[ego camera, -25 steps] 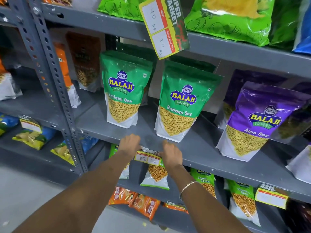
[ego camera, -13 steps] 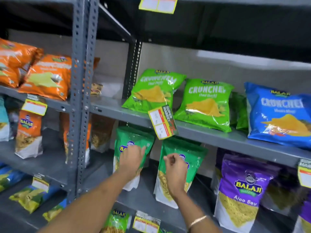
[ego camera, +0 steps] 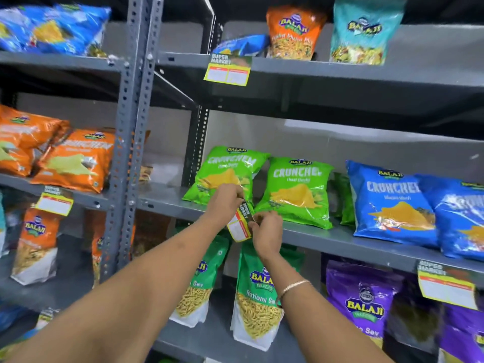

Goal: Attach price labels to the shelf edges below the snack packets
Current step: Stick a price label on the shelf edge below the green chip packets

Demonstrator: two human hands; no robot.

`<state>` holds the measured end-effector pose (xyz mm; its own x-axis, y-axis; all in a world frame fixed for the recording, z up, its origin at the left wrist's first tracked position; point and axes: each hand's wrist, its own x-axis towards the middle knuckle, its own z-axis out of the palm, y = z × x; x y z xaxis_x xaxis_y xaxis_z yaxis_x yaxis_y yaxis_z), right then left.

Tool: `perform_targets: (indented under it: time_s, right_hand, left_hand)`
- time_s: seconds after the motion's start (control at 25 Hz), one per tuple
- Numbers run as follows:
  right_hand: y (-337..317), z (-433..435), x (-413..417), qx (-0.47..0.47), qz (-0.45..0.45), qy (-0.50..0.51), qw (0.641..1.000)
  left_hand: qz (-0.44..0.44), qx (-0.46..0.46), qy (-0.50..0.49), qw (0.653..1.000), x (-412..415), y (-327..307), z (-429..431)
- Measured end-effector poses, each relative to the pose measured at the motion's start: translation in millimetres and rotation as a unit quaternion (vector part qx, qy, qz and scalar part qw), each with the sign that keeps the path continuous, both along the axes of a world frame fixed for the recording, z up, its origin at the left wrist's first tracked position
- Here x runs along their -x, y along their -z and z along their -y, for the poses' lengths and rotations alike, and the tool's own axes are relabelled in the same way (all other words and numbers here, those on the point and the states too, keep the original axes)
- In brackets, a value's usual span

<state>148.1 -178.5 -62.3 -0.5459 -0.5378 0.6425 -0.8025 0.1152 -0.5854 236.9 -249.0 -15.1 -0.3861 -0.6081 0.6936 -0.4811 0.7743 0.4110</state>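
Observation:
A yellow, red and white price label (ego camera: pixel 239 225) hangs tilted at the grey shelf edge (ego camera: pixel 327 238) below two green Crunchem packets (ego camera: pixel 297 191). My left hand (ego camera: pixel 225 203) pinches the label's top end against the shelf. My right hand (ego camera: pixel 265 233) grips its right side, fingers curled on it. Both forearms reach up from the bottom of the view. Green Ratlami Sev pouches (ego camera: pixel 258 302) stand on the shelf beneath, partly behind my arms.
Other labels hang on the top shelf edge (ego camera: pixel 226 73), on the left rack (ego camera: pixel 53 204) and at the right (ego camera: pixel 446 288). Blue Crunchem packets (ego camera: pixel 390 205), purple Aloo Sev pouches (ego camera: pixel 364 299) and orange packets (ego camera: pixel 76 159) fill the shelves. A perforated grey upright (ego camera: pixel 131 132) divides the racks.
My hands left the label on the lower shelf edge and rose to the tilted label under the green Crunchem packets, taking hold of it. The view tilted upward.

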Motion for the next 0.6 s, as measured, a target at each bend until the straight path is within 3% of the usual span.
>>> perform_targets:
  time_s: [0.16, 0.44, 0.52, 0.6]
  right_hand:
    - [3.0, 1.1, 1.4, 0.001, 0.032, -0.012, 0.999]
    - [0.2, -9.6, -0.6, -0.044, -0.044, -0.011, 0.998]
    - [1.5, -14.2, -3.8, -0.037, -0.065, -0.053, 0.996]
    - [1.9, -17.2, -6.5, 0.007, -0.009, -0.106, 0.994]
  left_hand:
    - [-0.012, 0.025, -0.008, 1.000, -12.3, 3.0, -2.6]
    - [0.016, 0.004, 0.028, 0.999, -32.5, 8.3, -12.1]
    - [-0.022, -0.008, 0.021, 1.000, -42.3, 7.8, -9.0]
    - [-0.072, -0.048, 0.017, 0.996, -48.3, 11.8, -2.3]
